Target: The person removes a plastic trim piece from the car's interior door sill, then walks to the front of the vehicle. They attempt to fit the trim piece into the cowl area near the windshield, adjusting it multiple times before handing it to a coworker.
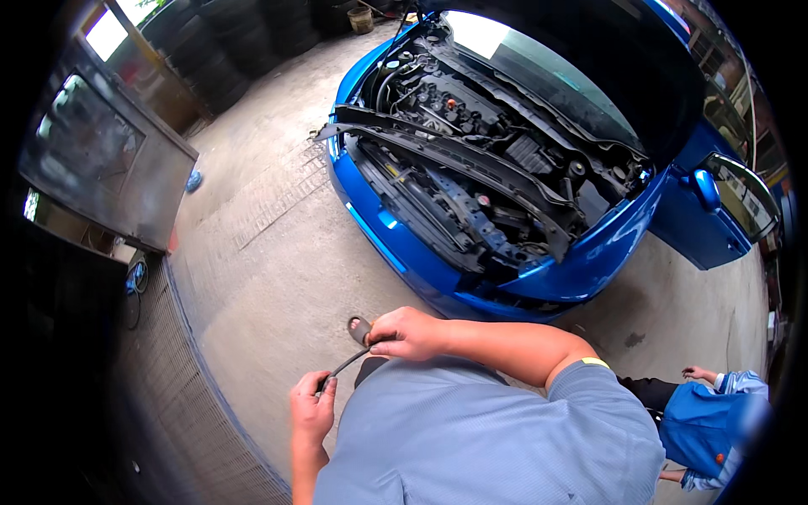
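Between my hands stretches a short, thin, dark strip or hose [346, 363], slightly bent; its exact kind I cannot make out. Its lower end is pinched in my left hand [311, 408], thumb against fingers. My right hand [406, 334] closes on the upper end, in front of my body. Ahead stands a blue car [358, 189] with its hood raised and its engine [450, 105] exposed. A long black plastic cowl panel [471, 168] lies crosswise over the front of the engine bay, apart from my hands.
At the right, the car's door [699, 223] hangs open. Another person in a blue vest [697, 425] is close by at the lower right. A metal door [101, 160] and a floor grating [189, 404] lie to the left. Stacked tires [219, 55] and a bucket [361, 20] are at the back.
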`<state>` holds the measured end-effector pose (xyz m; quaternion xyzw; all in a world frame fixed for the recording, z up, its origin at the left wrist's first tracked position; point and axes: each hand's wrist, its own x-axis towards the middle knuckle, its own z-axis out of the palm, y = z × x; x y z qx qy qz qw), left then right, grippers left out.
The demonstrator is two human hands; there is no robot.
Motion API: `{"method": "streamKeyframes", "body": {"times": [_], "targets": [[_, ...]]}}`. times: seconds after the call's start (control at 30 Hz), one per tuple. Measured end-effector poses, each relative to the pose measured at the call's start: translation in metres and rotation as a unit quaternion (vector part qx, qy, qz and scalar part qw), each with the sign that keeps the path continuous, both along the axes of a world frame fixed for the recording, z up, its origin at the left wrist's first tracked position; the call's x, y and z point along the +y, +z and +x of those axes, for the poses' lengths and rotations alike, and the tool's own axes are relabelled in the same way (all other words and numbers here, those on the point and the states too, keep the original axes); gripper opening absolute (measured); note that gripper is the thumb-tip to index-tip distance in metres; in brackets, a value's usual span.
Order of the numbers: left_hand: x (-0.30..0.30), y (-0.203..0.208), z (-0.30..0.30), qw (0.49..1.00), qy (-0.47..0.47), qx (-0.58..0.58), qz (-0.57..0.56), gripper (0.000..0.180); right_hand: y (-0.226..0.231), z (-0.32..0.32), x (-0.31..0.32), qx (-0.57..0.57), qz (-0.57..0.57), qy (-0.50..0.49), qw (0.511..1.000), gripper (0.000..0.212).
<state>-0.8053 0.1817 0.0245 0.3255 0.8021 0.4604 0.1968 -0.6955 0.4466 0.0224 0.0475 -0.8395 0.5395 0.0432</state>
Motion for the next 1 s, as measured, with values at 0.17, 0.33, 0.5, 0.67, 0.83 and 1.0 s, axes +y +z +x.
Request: {"method": "streamKeyframes", "body": {"times": [0.17, 0.33, 0.5, 0.67, 0.83, 1.0], "targets": [[0.024, 0.014, -0.141, 0.995, -0.091, 0.037, -0.026, 0.015, 0.008, -0.109, 0.000, -0.015, -0.033, -0.082, 0.996, 0.026], [0.060, 0.031, -0.251, 0.972, -0.202, 0.109, -0.050, 0.015, 0.031, -0.185, 0.007, -0.022, -0.032, -0.141, 0.989, 0.025], [0.116, 0.042, -0.327, 0.963, -0.242, 0.115, -0.009, 0.014, 0.037, -0.236, 0.038, -0.012, -0.063, -0.223, 0.973, 0.023], [0.169, 0.035, -0.400, 0.965, -0.243, 0.094, 0.005, 0.016, 0.026, -0.292, 0.091, -0.038, -0.080, -0.249, 0.964, 0.025], [0.210, 0.057, -0.474, 0.973, -0.202, 0.116, -0.003, 0.019, 0.016, -0.373, 0.146, -0.027, -0.086, -0.230, 0.969, 0.026], [0.243, 0.054, -0.548, 0.984, -0.158, 0.085, 0.000, 0.020, 0.027, -0.463, 0.196, 0.022, -0.032, -0.182, 0.983, 0.026]]}}
